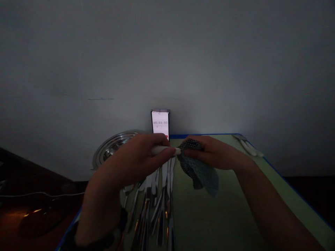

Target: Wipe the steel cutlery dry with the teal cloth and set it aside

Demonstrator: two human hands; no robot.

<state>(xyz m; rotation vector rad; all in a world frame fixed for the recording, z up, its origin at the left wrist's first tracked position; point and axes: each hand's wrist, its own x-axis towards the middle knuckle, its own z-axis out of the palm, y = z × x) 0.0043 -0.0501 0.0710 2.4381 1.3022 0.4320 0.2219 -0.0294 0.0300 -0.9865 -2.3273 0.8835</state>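
Observation:
My left hand [153, 150] is closed around the white handle [158, 150] of a utensil, held level above the table. A grey-green patterned cloth [205, 176] is pinched in my right hand [209, 151], thumb in front, and its loose part hangs down. The cloth covers the utensil's other end, so which kind it is stays hidden. Below my left hand lie several metal knives and other cutlery [162, 205], handles toward me. Behind my left wrist stands a round steel bowl or dish [104, 148], partly hidden.
A phone [160, 123] showing a running timer leans upright on the grey wall [167, 62]. White-handled utensils [250, 148] lie at the far right corner of the light green, blue-edged table [222, 216]. At left, a white cable [42, 193] runs toward the table. The room is dim.

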